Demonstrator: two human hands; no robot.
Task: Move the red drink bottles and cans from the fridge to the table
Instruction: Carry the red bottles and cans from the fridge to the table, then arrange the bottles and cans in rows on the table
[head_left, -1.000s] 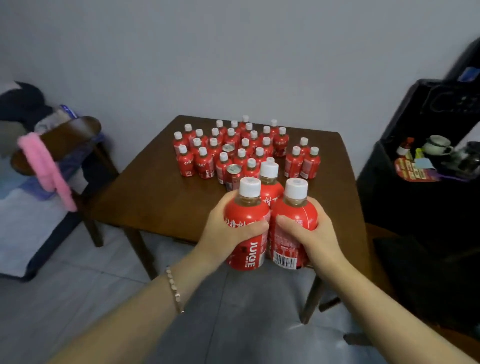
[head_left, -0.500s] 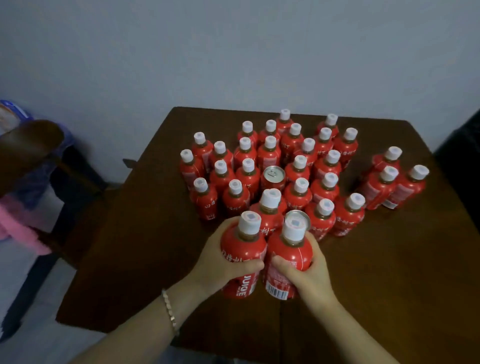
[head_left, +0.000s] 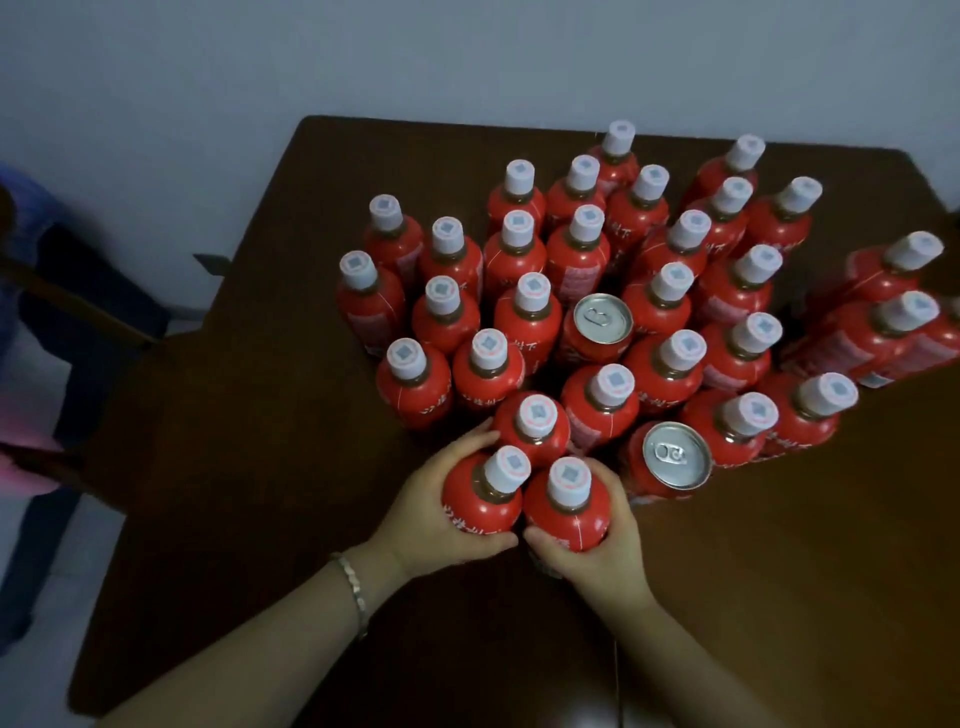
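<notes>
Bench now beneath three red bottles, lowered to the cluster beyond the fingers; left hand, right hand still gripping; release due.

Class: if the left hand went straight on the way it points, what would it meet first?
The left hand grips the front bottle and touches the bottle behind; pushed on, those would likely bump the standing bottle first; depth unclear.

Probably a home room: a dark wooden table against a plain wall, blurred chair beside.
</notes>
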